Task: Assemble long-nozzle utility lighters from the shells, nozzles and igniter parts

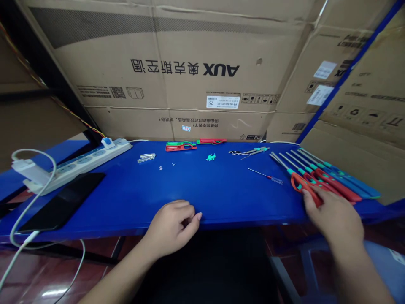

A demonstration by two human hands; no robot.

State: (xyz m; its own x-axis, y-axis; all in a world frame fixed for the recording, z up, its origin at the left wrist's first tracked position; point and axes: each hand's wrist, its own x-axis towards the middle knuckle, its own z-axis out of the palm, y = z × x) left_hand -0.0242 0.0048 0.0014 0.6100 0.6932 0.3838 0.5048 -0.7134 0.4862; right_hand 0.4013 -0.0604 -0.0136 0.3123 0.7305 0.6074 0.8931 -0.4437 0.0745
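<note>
On my long blue table (152, 198), my right hand (332, 221) lies half-open against the red loop handle of a long steel-shafted tool (299, 182) at the near right, its grip unclear, while my left hand (171, 226), loosely curled, holds nothing.

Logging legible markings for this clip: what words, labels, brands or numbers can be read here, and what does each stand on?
"AUX" and "奥克斯空调", upside down, on the cardboard carton behind the table.
"AUX", upside down, on the right-hand carton.
"25", seemingly, on the white barcode label; its small print is too small to read.
The Chinese line lower on the cardboard carton is too blurred to read.
The white labels on the right-hand carton are too small to read.
</note>
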